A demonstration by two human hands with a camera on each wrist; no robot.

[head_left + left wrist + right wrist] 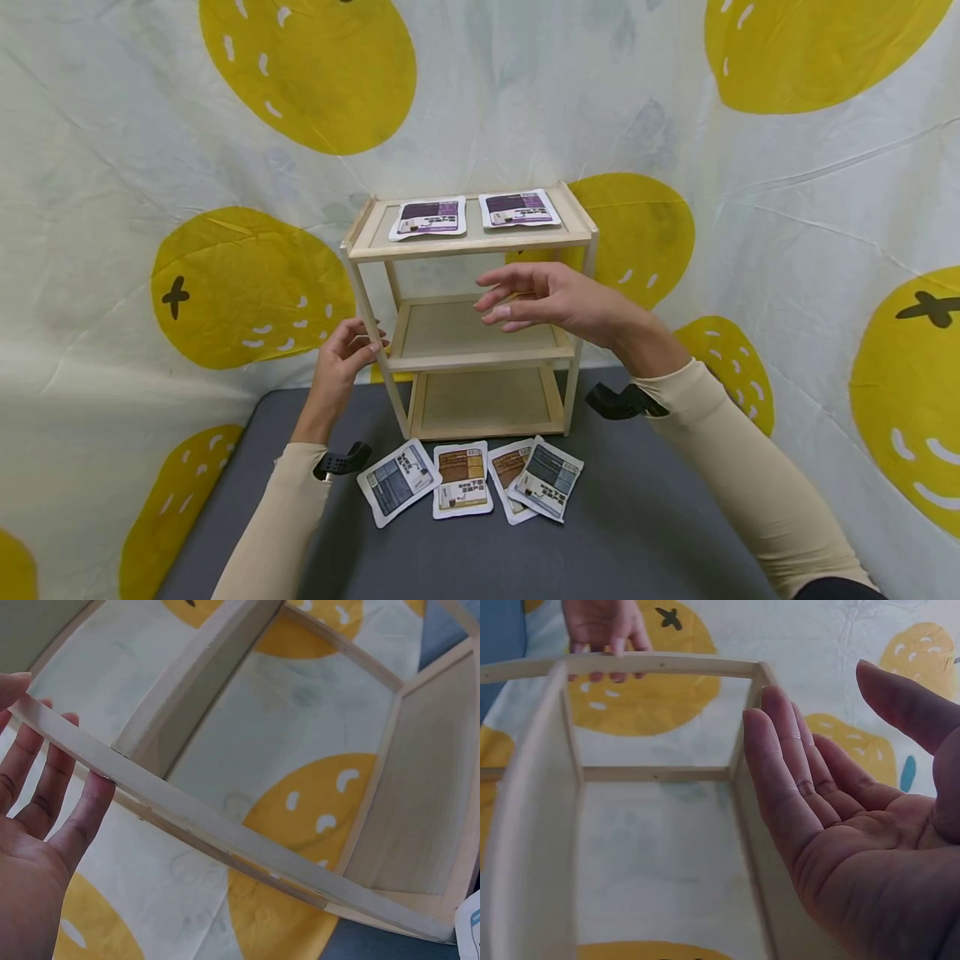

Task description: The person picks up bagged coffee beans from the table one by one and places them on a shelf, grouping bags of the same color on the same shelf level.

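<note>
A small three-tier wooden shelf (480, 364) stands on the grey table. My left hand (342, 367) holds its left front post, with the thumb on one side and the fingers behind, as the left wrist view (71, 742) shows. My right hand (555, 302) hovers in front of the shelf between the top and middle tiers, fingers loosely extended, holding nothing. On the top tier lie two flat white packets with purple labels, a left one (429, 218) and a right one (520, 208).
On the table before the shelf lie a blue-grey-labelled packet (400, 483), a brown-labelled packet (462, 479), and another brown-labelled packet (507, 463) partly under a second blue-grey one (550, 478). A white cloth with yellow fruit prints (810, 208) hangs behind.
</note>
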